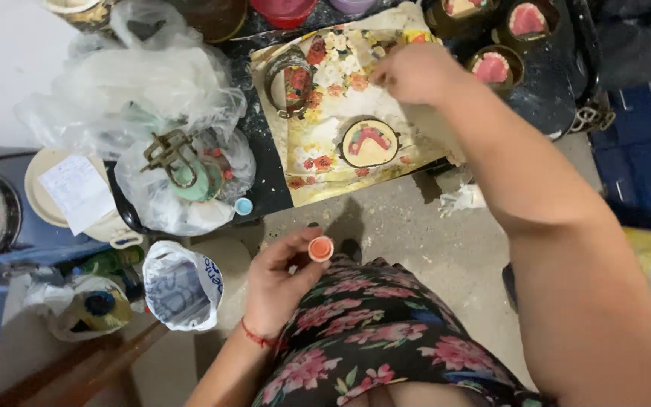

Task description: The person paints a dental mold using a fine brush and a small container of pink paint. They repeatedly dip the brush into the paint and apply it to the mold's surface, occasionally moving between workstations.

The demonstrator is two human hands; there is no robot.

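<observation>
My left hand (280, 283) holds a small pot with an orange-red top (321, 248) above my floral-clad lap. My right hand (414, 71) reaches forward with pinched fingers onto a flower-printed paper sheet (325, 120) lying on a dark tray; whether it grips anything is hidden. On the sheet lie a round decorated disc (370, 142) and a round decorated band (289, 83) with red flowers.
Crumpled clear plastic bags (145, 98) lie left, with a metal clamp and a green object (186, 169). A white bucket (182, 285) stands on the floor. Several dark bowls with pink insides (495, 66) sit at the back right. A white lid with paper (69, 192) rests left.
</observation>
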